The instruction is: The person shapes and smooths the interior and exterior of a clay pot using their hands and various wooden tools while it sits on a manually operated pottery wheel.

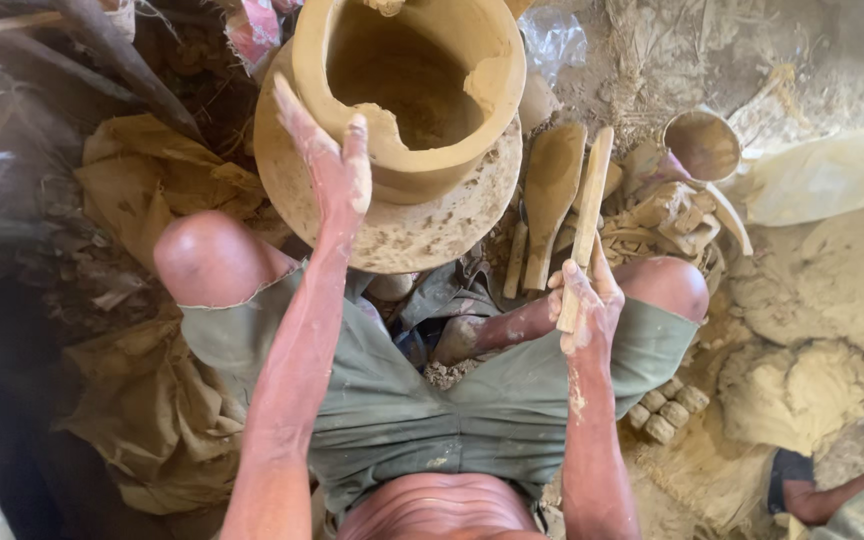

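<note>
So the left hand (337,165) is flat and open, fingers spread against the outer wall of a big unfired clay pot (407,95) sitting on a round clay-caked base (422,225) between the knees. The right hand (584,300) is wrapped around a flat wooden stick (588,215), held upright just right of the pot. A wooden paddle (550,190) lies beside it.

The floor (832,290) is bare earth, dusty and pale, with heaps of clay (797,395) on the right. Crumpled brown sacking (152,410) lies on the left beside dark wooden poles (122,60). Small clay lumps (667,410) sit in a cluster. Strong daylight falls from the right; the left lies in shadow.
</note>
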